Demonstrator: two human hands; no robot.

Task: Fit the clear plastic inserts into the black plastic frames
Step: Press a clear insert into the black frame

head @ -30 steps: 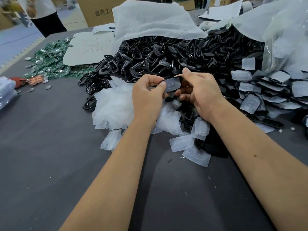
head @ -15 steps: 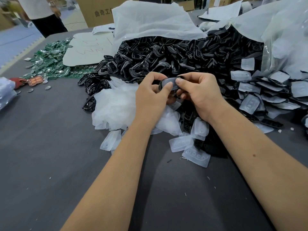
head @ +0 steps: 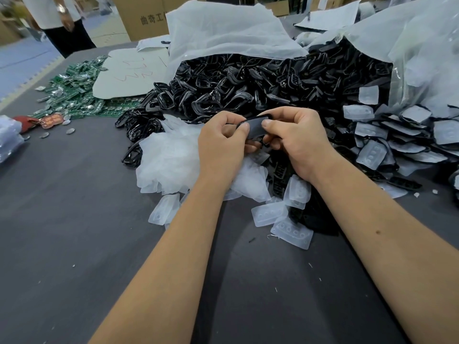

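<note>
My left hand (head: 222, 142) and my right hand (head: 295, 140) together pinch one black plastic frame (head: 255, 127) with a clear insert lying in it, held above the table's middle. Both thumbs press on its top face. A big heap of black frames (head: 248, 80) spills from a white bag (head: 223, 28) just behind. Loose clear inserts (head: 291, 232) lie on the table below my right hand, and more clear inserts (head: 371, 155) are piled on black pieces at the right.
A crumpled clear plastic bag (head: 169, 160) sits under my left hand. Green circuit boards (head: 74, 95) and a pale card sheet (head: 129, 73) lie at the back left. A person (head: 62, 23) stands beyond the dark grey table (head: 74, 219). Cardboard boxes stand behind.
My hands have come closer together and my thumbs have shifted onto the insert, which now lies flatter within the black frame. The person in the background has moved a little.
</note>
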